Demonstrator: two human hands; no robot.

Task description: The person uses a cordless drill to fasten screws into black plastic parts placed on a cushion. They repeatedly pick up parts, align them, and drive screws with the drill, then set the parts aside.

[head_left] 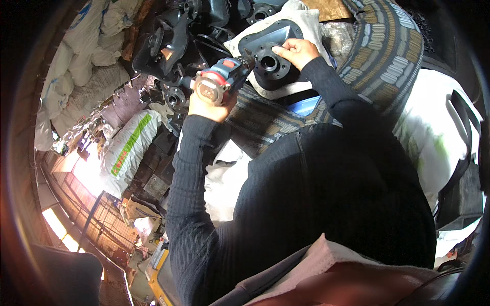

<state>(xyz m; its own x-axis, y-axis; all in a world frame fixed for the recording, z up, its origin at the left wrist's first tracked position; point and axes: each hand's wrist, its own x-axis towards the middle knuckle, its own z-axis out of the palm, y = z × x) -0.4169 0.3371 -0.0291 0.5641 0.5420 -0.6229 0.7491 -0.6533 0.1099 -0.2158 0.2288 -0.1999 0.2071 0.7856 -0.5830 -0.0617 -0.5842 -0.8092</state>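
My left hand (210,108) is wrapped round the grip of a cordless drill (224,76), blue and grey with a red ring. The drill's dark chuck points up and right, close to the left rim of a round black flange (269,76). This flange has a central hub hole and smaller holes round it, and it joins a black metal housing (278,34). Thumb and fingers of my right hand (298,52) are pinched together at the flange's upper right edge. Whatever they hold there is too small to tell. Beneath the housing lies a white cloth or sack (312,25).
More black metal parts (173,46) are heaped at the far left, with another round hub (175,98) below. Patterned cushioning (380,56) curves round the right side. White sacks (135,145) lie at left, and a white bag (426,122) with black straps sits at right.
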